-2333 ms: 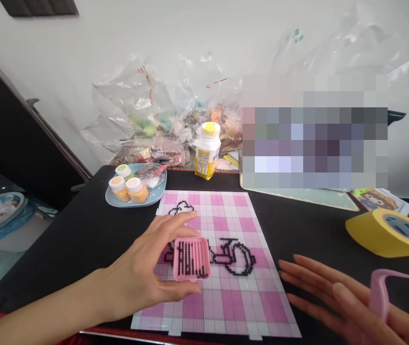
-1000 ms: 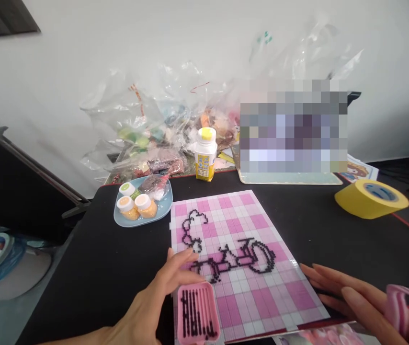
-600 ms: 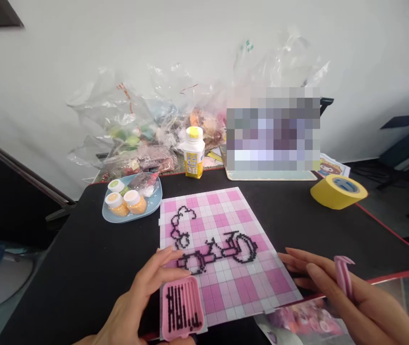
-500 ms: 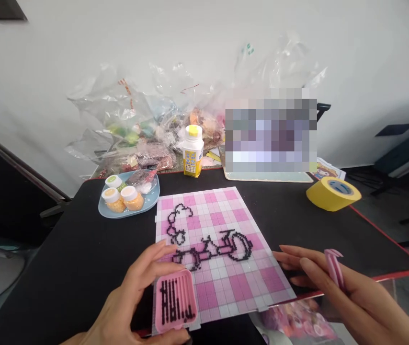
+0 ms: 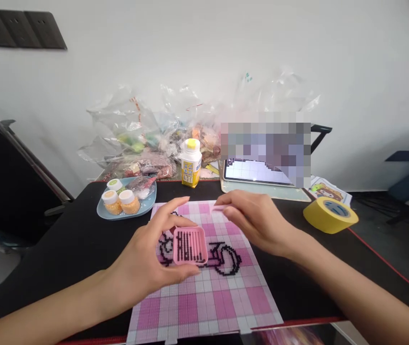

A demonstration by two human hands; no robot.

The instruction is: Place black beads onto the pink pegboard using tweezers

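Observation:
My left hand (image 5: pixel 149 254) grips a small pink ridged tray (image 5: pixel 199 244) by its edges, between the thumb below and the fingers above. Black beads lie in rows in its grooves, mostly on the left side. The tray hovers over the pink-and-white checked pegboard (image 5: pixel 222 302), covering part of a black bead outline (image 5: pixel 229 261) on it. At the board's far edge, my right hand (image 5: pixel 256 220) is closed round pink tweezers (image 5: pixel 218 209). Their tips are blurred, so whether a bead is between them cannot be seen.
A blue plate (image 5: pixel 106 213) with several small bead jars stands at the left. Behind the board are a white-and-yellow bottle (image 5: pixel 191 165), a tablet (image 5: pixel 255 173) and plastic bags (image 5: pixel 118 115). Yellow tape (image 5: pixel 319 215) lies at the right.
My left hand has raised the tray and carried it forward and right over the board. My right hand has swung forward and left to the board's far side with the tweezers.

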